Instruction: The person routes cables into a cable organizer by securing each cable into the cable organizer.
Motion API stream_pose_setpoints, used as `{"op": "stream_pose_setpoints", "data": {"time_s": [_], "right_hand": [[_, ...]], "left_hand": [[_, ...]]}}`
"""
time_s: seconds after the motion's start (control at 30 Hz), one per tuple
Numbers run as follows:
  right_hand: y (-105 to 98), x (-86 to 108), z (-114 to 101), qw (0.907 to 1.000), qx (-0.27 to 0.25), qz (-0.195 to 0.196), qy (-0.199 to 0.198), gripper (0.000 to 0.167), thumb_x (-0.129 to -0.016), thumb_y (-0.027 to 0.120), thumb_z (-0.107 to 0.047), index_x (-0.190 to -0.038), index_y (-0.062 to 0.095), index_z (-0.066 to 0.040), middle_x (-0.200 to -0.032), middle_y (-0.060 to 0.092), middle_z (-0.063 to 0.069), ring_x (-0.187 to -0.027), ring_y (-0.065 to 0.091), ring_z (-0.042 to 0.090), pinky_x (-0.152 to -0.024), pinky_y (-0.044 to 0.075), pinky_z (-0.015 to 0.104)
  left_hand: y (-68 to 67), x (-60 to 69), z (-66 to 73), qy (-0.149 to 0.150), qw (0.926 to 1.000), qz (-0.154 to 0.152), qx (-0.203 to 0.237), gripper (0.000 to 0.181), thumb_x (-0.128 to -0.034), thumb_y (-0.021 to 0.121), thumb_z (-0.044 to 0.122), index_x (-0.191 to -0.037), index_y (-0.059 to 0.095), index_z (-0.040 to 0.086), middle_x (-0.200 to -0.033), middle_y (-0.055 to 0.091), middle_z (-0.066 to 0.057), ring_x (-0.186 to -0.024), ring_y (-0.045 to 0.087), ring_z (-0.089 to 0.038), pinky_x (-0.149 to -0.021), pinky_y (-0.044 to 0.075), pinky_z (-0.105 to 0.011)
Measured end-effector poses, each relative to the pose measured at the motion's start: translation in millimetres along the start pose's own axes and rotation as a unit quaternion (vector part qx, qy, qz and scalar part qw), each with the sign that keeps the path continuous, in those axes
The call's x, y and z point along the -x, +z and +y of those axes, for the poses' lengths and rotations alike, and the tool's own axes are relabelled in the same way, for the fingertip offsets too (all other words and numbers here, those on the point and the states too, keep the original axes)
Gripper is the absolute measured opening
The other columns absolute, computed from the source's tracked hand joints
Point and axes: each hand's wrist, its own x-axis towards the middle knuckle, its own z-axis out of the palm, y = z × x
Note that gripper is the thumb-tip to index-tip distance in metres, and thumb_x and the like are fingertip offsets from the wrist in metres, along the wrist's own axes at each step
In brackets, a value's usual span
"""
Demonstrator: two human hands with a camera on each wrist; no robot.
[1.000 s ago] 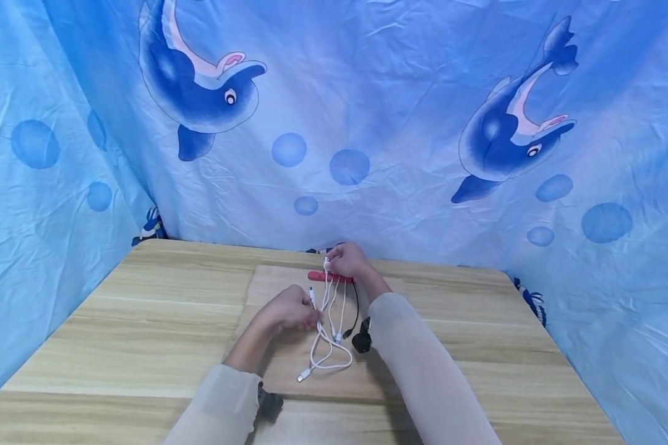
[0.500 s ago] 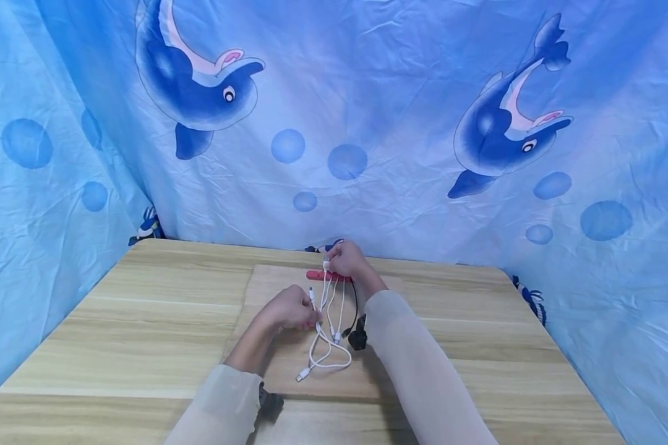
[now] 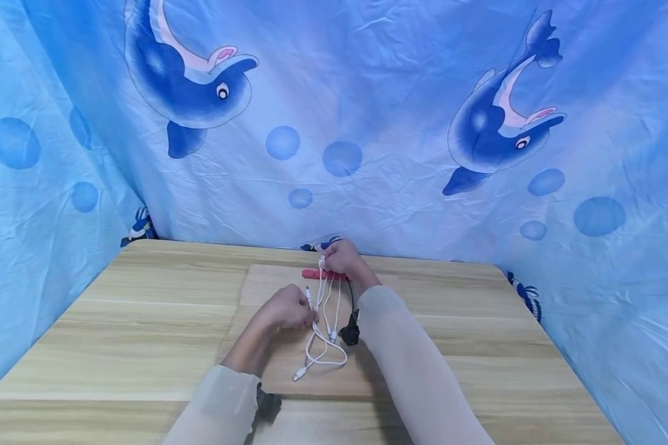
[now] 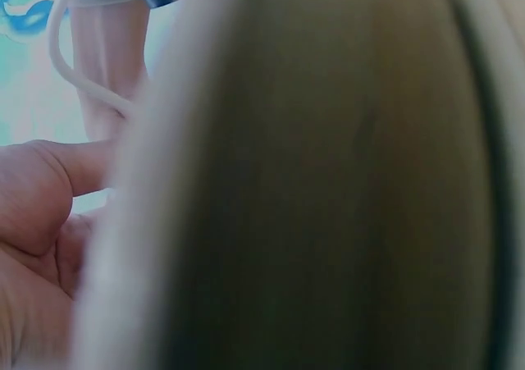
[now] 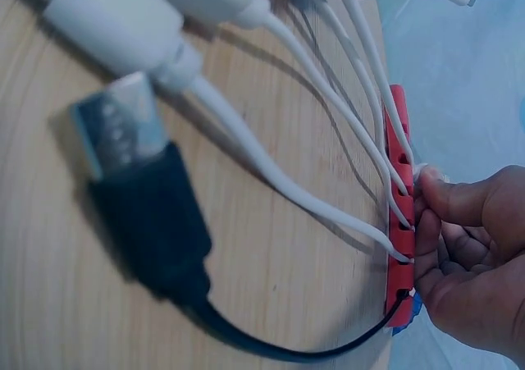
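Observation:
A red cable holder [image 5: 399, 263] with notches lies near the far end of a wooden board. Several white cables and one black USB cable [image 5: 152, 222] run through its notches. At its far side, my right hand [image 3: 342, 256] pinches a white cable end [image 3: 322, 262] between thumb and fingers. My left hand [image 3: 292, 307] pinches a white cable [image 3: 334, 363] nearer to me, with a connector [image 3: 308, 293] sticking up past the fingers. That cable loops on the board below the hand. In the left wrist view a blurred surface hides most of the hand's work.
The thin wooden board [image 3: 284, 377] lies on a wood-grain table [image 3: 145, 334]. Loose white USB plugs [image 5: 119, 25] rest on the board between the arms. A blue dolphin-print curtain [image 3: 389, 204] hangs behind the table and on both sides.
The head view has shifted slightly, so the scene sits a little further left. Both hands keep their grips on the white cables, hardly moving.

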Motion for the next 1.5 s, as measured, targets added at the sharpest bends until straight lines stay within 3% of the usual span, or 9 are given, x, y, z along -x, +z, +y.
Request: {"op": "stream_pose_setpoints", "data": {"time_s": [0.27, 0.57, 0.83, 1.13, 1.5], "right_hand": [[2, -1.3, -4, 0.9998, 0.021, 0.004, 0.003, 0.007, -0.086, 0.079, -0.01, -0.087, 0.072, -0.008, -0.097, 0.067, 0.004, -0.09, 0.059, 0.021, -0.073, 0.049, 0.029], [-2, -4.0, -3, 0.9993, -0.004, -0.015, 0.034, 0.008, -0.087, 0.079, -0.012, -0.093, 0.074, -0.009, -0.107, 0.067, 0.005, -0.098, 0.06, 0.023, -0.08, 0.052, 0.034], [-3, -8.7, 2, 0.999, -0.02, -0.027, 0.029, 0.015, -0.086, 0.081, -0.012, -0.098, 0.075, -0.006, -0.102, 0.068, 0.006, -0.096, 0.06, 0.022, -0.079, 0.051, 0.033], [-1, -12.0, 4, 0.9979, -0.055, -0.026, 0.023, 0.019, -0.085, 0.082, -0.01, -0.102, 0.076, -0.005, -0.099, 0.07, 0.006, -0.09, 0.062, 0.021, -0.074, 0.053, 0.031], [-6, -12.3, 7, 0.9972, -0.059, -0.032, 0.033, 0.021, -0.086, 0.083, -0.013, -0.104, 0.077, -0.005, -0.101, 0.07, 0.007, -0.089, 0.062, 0.022, -0.073, 0.051, 0.031]], "left_hand": [[1.9, -0.4, 1.8, -0.007, 0.9997, 0.021, -0.001, 0.023, -0.0832, 0.079, 0.007, -0.063, 0.068, 0.006, -0.058, 0.06, -0.004, -0.052, 0.049, -0.013, -0.05, 0.036, -0.023], [2.0, -2.3, 3.2, -0.009, 0.9997, 0.022, -0.005, 0.023, -0.0822, 0.08, 0.008, -0.063, 0.068, 0.006, -0.059, 0.061, -0.004, -0.053, 0.049, -0.014, -0.051, 0.037, -0.024], [-0.4, -3.0, 4.2, -0.013, 0.9998, 0.01, -0.009, 0.028, -0.0825, 0.08, 0.008, -0.06, 0.064, 0.006, -0.053, 0.053, 0.0, -0.051, 0.046, -0.012, -0.049, 0.034, -0.023], [-4.0, -6.3, 3.1, -0.017, 0.9998, 0.003, -0.013, 0.023, -0.0841, 0.079, 0.009, -0.065, 0.067, 0.006, -0.06, 0.06, -0.004, -0.055, 0.051, -0.014, -0.051, 0.038, -0.024], [-1.8, -9.6, 3.9, -0.023, 0.9997, -0.001, 0.005, 0.021, -0.0854, 0.079, 0.008, -0.067, 0.069, 0.005, -0.061, 0.063, -0.006, -0.055, 0.051, -0.014, -0.051, 0.038, -0.023]]}}
